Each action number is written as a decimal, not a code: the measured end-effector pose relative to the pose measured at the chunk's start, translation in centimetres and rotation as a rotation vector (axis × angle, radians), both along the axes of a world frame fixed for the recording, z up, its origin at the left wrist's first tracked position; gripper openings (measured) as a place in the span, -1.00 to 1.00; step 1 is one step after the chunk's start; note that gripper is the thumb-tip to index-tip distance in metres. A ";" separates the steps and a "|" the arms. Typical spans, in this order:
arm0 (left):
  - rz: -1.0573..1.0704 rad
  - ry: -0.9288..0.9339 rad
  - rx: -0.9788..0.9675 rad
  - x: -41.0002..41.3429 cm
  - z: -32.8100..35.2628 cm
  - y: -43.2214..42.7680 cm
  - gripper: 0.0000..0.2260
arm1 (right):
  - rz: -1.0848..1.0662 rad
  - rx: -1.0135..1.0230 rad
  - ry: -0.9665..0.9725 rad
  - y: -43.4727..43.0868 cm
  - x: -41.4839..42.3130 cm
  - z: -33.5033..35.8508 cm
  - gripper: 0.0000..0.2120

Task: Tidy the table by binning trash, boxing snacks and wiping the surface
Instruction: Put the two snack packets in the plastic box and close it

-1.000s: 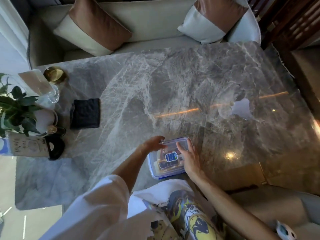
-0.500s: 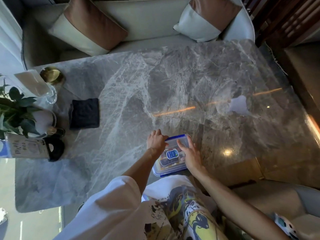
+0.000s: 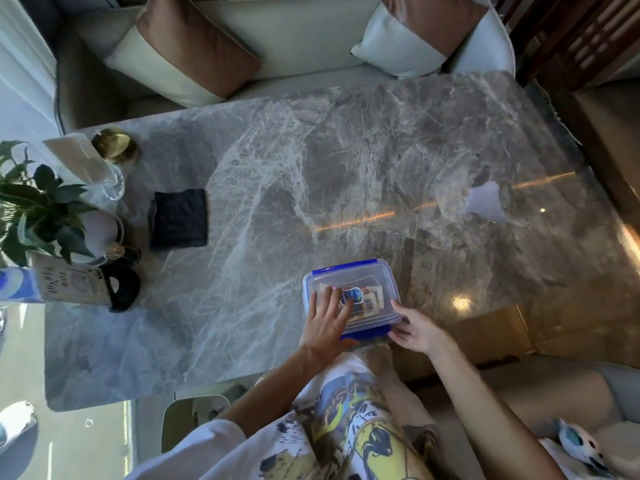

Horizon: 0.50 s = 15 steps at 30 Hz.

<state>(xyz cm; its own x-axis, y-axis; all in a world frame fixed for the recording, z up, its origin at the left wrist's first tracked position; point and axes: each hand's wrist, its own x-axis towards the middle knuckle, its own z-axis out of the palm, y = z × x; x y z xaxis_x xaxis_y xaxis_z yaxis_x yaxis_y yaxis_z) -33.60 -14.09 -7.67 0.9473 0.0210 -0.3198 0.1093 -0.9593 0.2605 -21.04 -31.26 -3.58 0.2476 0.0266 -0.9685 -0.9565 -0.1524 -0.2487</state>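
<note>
Left hand (image 3: 325, 323) fingers (image 3: 334, 299) now lie flat on top of the lidded snack box (image 3: 367, 277), off its far-left edge. Right hand (image 3: 415, 330) has dropped to grip the near-right corner. The box sits at the counter (image 3: 242, 237) near edge. Guessing it's getting sealed, then wiping with the dark cloth (image 3: 179, 218) far left.

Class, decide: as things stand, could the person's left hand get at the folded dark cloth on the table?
Probably yes. The left hand lies flat on the snack box lid, holding nothing, and only bare table separates it from the dark cloth.
</note>
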 end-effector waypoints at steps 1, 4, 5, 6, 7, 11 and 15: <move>-0.015 0.029 0.031 0.2 0.2 -0.1 -0.11 | 0.013 -0.011 0.020 0.0 0.0 0.2 -0.59; -0.070 0.134 0.127 0.8 0.6 -0.7 -0.10 | -0.012 -0.040 0.006 0.2 -0.1 0.5 -0.60; -0.077 0.145 0.145 0.8 0.6 -0.7 -0.12 | -0.011 -0.042 -0.020 0.2 -0.1 0.4 -0.58; -0.079 0.146 0.154 0.8 0.6 -0.7 -0.14 | 0.011 -0.043 -0.063 0.3 -0.3 0.2 -0.52; -0.087 0.141 0.158 0.7 0.6 -0.6 -0.16 | 0.082 -0.079 -0.154 0.3 -0.7 -0.3 -0.42; -0.140 0.099 0.151 0.1 0.3 0.4 -0.23 | 1.118 -0.465 -0.900 -1.1 -2.3 -1.5 0.09; -0.159 0.074 0.155 -0.3 0.2 1.2 -0.27 | 1.751 -0.455 -1.211 -0.3 -3.1 -1.5 0.14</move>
<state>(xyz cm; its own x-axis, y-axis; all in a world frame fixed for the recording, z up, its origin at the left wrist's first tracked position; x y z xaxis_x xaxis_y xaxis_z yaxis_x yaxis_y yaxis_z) -33.86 -12.91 -7.51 0.9168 -0.0728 -0.3927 -0.0335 -0.9938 0.1059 -24.14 -31.59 -5.11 0.5615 0.7202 -0.4074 0.7316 -0.6621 -0.1623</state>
